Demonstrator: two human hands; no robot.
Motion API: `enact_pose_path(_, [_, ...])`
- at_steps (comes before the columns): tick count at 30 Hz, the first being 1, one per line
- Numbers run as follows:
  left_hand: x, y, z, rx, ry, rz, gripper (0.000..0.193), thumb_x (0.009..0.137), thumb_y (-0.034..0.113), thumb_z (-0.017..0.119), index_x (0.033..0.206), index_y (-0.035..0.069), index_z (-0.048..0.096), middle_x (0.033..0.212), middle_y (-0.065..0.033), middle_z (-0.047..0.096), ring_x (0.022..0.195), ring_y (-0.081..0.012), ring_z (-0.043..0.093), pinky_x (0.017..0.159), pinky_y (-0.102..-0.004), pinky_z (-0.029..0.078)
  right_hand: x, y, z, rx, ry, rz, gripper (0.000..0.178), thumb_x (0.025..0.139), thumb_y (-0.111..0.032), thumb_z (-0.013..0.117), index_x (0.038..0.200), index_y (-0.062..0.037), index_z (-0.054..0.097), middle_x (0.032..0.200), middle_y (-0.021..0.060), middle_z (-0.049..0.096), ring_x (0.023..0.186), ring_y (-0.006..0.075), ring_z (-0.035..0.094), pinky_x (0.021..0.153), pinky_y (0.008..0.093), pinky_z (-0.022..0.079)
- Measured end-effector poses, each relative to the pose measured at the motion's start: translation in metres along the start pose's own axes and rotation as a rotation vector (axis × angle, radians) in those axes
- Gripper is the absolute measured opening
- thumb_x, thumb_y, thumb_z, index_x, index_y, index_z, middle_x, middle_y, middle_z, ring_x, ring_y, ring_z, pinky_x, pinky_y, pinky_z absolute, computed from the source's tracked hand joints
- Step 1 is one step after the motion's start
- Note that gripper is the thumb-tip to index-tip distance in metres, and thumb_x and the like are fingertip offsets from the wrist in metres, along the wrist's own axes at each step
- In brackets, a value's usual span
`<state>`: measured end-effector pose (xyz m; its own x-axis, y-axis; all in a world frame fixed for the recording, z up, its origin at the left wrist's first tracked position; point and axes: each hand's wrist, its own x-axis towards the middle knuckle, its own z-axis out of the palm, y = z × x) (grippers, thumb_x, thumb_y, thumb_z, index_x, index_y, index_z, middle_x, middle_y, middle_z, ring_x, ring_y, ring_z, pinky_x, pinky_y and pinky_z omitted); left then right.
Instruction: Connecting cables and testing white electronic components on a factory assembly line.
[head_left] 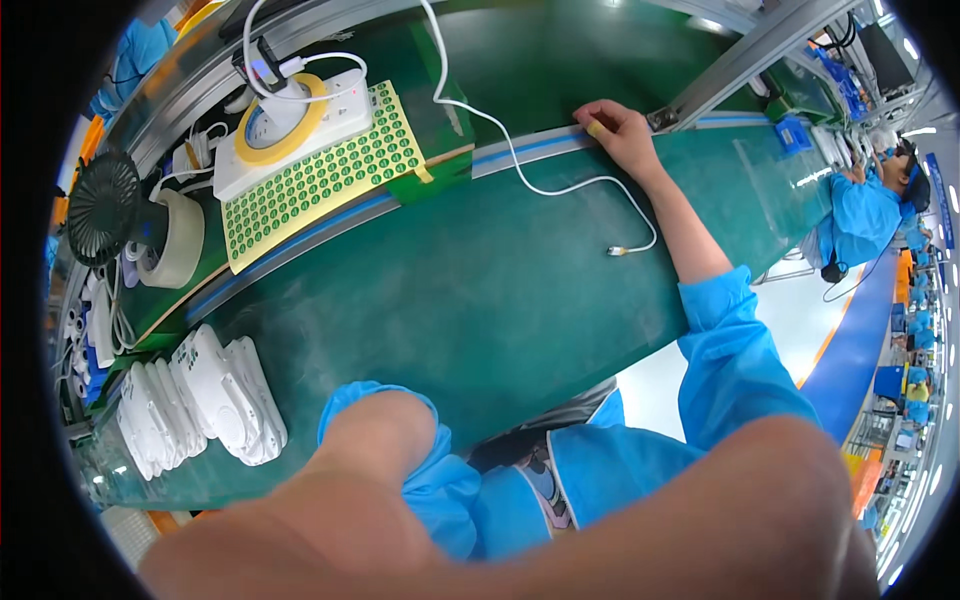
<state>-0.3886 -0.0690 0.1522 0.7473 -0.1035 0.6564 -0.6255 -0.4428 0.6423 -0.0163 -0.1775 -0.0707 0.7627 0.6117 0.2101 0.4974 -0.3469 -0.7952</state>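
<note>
My right hand [622, 138] reaches to the metal rail at the bench's far side, its fingers curled together with a yellow patch on one digit. Whether anything small sits between the fingertips is hidden. Below and left of it, a white cable [560, 190] lies in a loop on the green bench [430, 290], its plug end apart from my hand. My left arm [375, 440] bends up close to the camera from its blue sleeve. Large blurred skin [700, 510] fills the lower edge; the fingers of my left hand do not show.
Stacked white flat devices [225, 400] stand at the left. Behind them are a black fan [105, 208], a tape roll [180, 240], a white power strip [345, 112] and a sheet of round green stickers [320, 175]. A metal post [745, 65] rises at right. A co-worker [865, 215] sits far right.
</note>
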Motion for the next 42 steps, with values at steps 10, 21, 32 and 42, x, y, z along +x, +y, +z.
enact_pose_path(10, [0.012,-0.037,-0.058,0.07,-0.029,0.081,0.032,0.079,0.017,0.077,0.109,0.005,0.073,0.093,-0.0091,0.071,0.088,-0.0272,0.069,0.078,-0.0386,0.058,0.005,-0.001,0.006,-0.009,0.011,-0.006,0.018,0.1,-0.01,0.065,0.114,-0.0003,0.069,0.104,0.0041,0.073,0.091,0.0103,0.068,0.079,0.0255,0.057])
enact_pose_path(21, [0.022,-0.041,-0.061,0.219,-0.039,0.1,0.028,0.078,0.017,0.076,0.104,0.004,0.074,0.092,-0.009,0.071,0.085,-0.0257,0.069,0.075,-0.0384,0.059,0.004,-0.003,0.001,-0.05,0.038,-0.023,0.017,0.097,-0.009,0.067,0.112,-0.0017,0.071,0.098,0.0048,0.076,0.09,0.0106,0.07,0.081,0.0259,0.055])
enact_pose_path(32, [0.028,-0.043,-0.074,0.284,-0.081,0.218,0.025,0.077,0.016,0.074,0.099,0.004,0.076,0.09,-0.0088,0.071,0.083,-0.0242,0.069,0.072,-0.0382,0.06,-0.001,-0.01,0.006,-0.021,0.026,-0.01,0.017,0.1,-0.012,0.065,0.113,-0.0018,0.069,0.099,0.0035,0.073,0.089,0.0093,0.067,0.079,0.0245,0.054])
enact_pose_path(42, [0.017,-0.025,-0.111,0.308,-0.149,0.332,0.023,0.075,0.016,0.073,0.094,0.003,0.077,0.088,-0.0087,0.071,0.081,-0.0229,0.069,0.07,-0.038,0.062,0.007,-0.012,0.01,0.039,0.044,-0.048,0.016,0.094,-0.007,0.068,0.108,-0.002,0.072,0.094,0.0037,0.073,0.084,0.0089,0.067,0.078,0.0254,0.055])
